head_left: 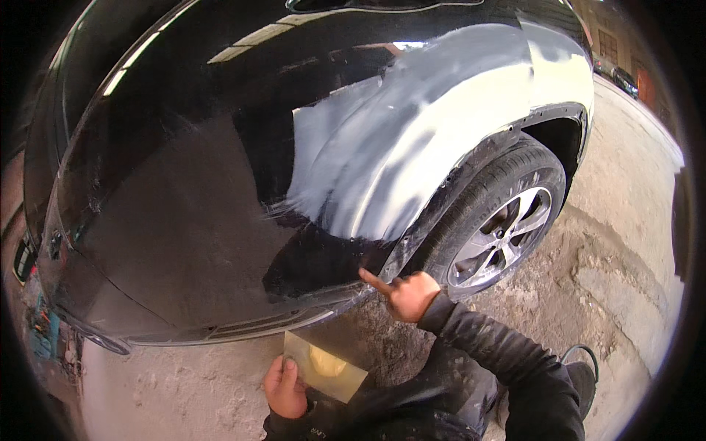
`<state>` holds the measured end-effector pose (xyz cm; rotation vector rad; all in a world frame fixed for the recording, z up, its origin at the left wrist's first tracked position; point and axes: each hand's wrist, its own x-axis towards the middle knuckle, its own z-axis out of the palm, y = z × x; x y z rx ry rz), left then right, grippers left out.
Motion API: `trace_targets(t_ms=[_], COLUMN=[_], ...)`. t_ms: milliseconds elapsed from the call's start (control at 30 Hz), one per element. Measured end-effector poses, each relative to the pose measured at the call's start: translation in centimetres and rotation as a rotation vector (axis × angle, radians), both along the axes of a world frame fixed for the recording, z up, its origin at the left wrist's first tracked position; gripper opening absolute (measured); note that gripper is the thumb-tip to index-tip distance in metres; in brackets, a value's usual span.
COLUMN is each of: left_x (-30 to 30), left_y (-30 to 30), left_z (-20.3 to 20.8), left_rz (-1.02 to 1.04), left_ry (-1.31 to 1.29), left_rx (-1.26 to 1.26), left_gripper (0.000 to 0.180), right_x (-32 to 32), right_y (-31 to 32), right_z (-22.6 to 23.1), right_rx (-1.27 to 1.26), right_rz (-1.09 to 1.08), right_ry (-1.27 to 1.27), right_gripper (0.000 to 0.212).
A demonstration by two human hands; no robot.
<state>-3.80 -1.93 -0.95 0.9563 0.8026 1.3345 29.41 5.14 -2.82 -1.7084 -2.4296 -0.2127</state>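
Note:
My left hand grips the edge of a thin rectangular mixing board, thumb on top. A smooth lump of yellow filler paste lies on the board. My right hand has its index finger stretched out and the other fingers curled, with nothing visible in it. That fingertip is at the dark lower body panel, just below the wheel arch; whether it touches cannot be made out. Above it, the car's fender is coated in pale filler and sanded grey patches around the arch.
The car's wheel, with a black tyre and silver spokes, stands right of my right hand. Glossy black bodywork spreads to the left. Rough dusty ground lies below. A dark round object with a thin hoop is at the lower right.

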Motion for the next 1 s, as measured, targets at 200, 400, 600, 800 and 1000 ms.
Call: trace_targets(t_ms=[200, 400, 600, 800, 1000], left_x=[0.1, -0.8, -2.2, -2.9, -2.6], left_y=[0.2, -0.8, -1.3, -1.1, -0.9], left_z=[-0.2, -0.8, -0.9, -1.4, -1.5], left_rz=[0.059, 0.053, 0.030, 0.062, 0.058], left_ry=[0.043, 0.098, 0.134, 0.133, 0.142], left_rx=[0.020, -0.046, -0.095, -0.101, -0.084], left_gripper=[0.031, 0.028, 0.036, 0.032, 0.027], right_x=[-0.8, -1.3, -0.7, -0.8, -1.6], right_y=[-0.8, -0.5, 1.8, 2.2, 2.4], right_z=[-3.1, -2.1, -0.8, -0.5, 0.2], right_rx=[0.333, 0.475, 0.610, 0.598, 0.670], right_rz=[-0.029, -0.102, -0.082, -0.068, -0.023], right_ry=[0.742, 0.918, 0.832, 0.698, 0.736], right_gripper=[0.027, 0.019, 0.020, 0.020, 0.020])
